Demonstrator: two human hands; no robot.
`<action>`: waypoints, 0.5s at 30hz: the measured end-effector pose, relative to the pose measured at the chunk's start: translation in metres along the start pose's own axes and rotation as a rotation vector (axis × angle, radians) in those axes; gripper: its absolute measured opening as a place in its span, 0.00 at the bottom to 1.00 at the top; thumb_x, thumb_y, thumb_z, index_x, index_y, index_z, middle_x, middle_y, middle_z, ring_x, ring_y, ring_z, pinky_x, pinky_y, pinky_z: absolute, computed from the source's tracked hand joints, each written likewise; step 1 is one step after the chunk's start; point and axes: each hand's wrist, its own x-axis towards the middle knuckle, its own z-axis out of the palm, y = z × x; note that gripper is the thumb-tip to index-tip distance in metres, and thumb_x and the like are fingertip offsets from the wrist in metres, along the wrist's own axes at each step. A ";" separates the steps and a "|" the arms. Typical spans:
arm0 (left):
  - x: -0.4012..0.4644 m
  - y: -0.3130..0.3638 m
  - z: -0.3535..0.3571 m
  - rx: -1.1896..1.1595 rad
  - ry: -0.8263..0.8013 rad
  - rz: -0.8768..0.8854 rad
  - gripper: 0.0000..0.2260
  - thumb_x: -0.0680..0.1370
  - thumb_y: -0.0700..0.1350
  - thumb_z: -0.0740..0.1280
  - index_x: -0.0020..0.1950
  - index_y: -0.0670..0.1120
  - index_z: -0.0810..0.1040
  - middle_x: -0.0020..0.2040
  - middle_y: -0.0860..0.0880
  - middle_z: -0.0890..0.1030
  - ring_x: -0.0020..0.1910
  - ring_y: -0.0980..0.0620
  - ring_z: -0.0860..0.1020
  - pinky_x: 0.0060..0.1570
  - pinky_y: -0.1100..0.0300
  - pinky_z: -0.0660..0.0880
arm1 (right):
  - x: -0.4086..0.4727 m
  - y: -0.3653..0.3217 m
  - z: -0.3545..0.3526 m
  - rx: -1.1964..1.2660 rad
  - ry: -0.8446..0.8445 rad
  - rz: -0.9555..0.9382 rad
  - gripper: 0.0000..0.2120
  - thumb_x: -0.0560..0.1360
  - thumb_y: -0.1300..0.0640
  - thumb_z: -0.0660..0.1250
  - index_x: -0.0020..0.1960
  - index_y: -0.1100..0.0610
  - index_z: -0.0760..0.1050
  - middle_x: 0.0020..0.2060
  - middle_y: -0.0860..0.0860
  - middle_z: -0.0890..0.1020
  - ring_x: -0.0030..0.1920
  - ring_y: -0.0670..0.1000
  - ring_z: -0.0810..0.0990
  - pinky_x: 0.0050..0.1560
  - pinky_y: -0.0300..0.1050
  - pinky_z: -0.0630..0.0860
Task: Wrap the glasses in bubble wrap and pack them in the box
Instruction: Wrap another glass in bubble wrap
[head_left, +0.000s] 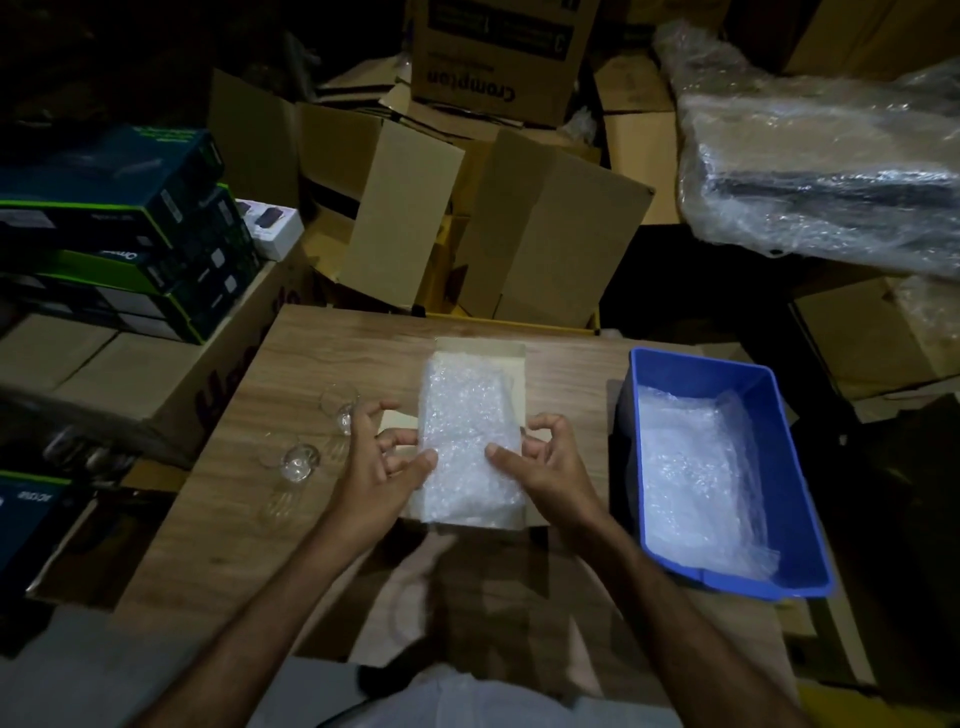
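Head view, looking down: a bubble-wrapped bundle (470, 441), presumably a glass though the wrap hides what is inside, lies in a small open cardboard box (511, 358) at the middle of the wooden bench (322, 343). Both hands rest on it. The left hand (374, 462), at the bundle's 9 o'clock edge, has its thumb pressed on the wrap and its fingers loosely curled. The right hand (550, 462), at 3 o'clock, does the same. Neither hand closes around anything.

Two bare drinking glasses (298, 460) stand at 9 o'clock from the box, close to the left forearm and still unwrapped. A blue plastic bin (769, 395) at 3 o'clock holds more bubble wrap (696, 467).

Judging from this, the bundle is being tucked down. The wrap rides above the box rim, so hard pushing could stress the glass or split the thin card. A careless sweep of the left arm could knock the loose glasses over, and they sit fairly near the bench edge.
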 end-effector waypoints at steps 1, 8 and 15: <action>0.002 0.001 -0.004 0.027 -0.046 0.019 0.24 0.78 0.34 0.71 0.68 0.54 0.69 0.56 0.44 0.78 0.49 0.47 0.85 0.50 0.42 0.83 | 0.000 0.001 -0.001 -0.005 -0.020 -0.050 0.21 0.77 0.67 0.71 0.61 0.59 0.61 0.56 0.59 0.83 0.51 0.59 0.87 0.46 0.60 0.85; 0.008 0.010 -0.011 0.231 -0.190 -0.018 0.36 0.68 0.33 0.80 0.73 0.49 0.74 0.46 0.41 0.76 0.40 0.50 0.75 0.46 0.53 0.78 | 0.004 -0.005 -0.015 -0.231 -0.291 -0.117 0.28 0.72 0.70 0.74 0.69 0.52 0.75 0.65 0.52 0.79 0.62 0.54 0.82 0.58 0.56 0.82; 0.017 0.008 -0.024 0.484 -0.221 0.177 0.05 0.77 0.45 0.74 0.46 0.45 0.81 0.48 0.47 0.79 0.47 0.52 0.80 0.46 0.56 0.79 | 0.013 -0.013 -0.012 -0.679 -0.207 -0.275 0.10 0.73 0.54 0.76 0.52 0.55 0.82 0.51 0.50 0.79 0.54 0.49 0.79 0.55 0.59 0.80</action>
